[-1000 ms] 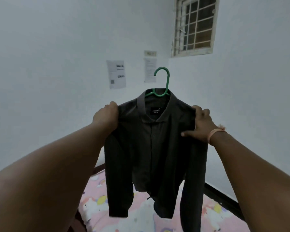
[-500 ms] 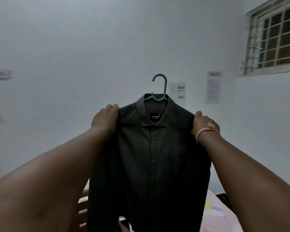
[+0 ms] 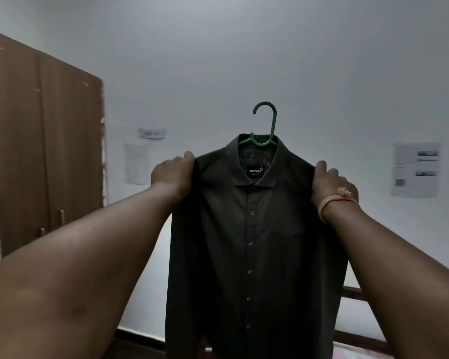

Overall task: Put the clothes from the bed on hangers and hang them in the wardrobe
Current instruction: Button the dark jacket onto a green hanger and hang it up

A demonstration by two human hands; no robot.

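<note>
the dark shirt (image 3: 254,255) is already on the green hanger (image 3: 266,128) and held up in mid-air, the left hand (image 3: 173,174) gripping one shoulder and the right hand (image 3: 329,182) gripping the other, with the hook standing free above the collar. the wardrobe (image 3: 44,146) stands off to the left with its doors closed, so one hand will probably have to let go to open a door. better to shift that grip to the hook first and keep the hanger level, or the shoulders may slip off.

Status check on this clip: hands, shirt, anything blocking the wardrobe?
Left hand and right hand grip the dark shirt at the shoulders. Shirt on green hanger, held up. Wardrobe doors closed, nothing in between.
</note>
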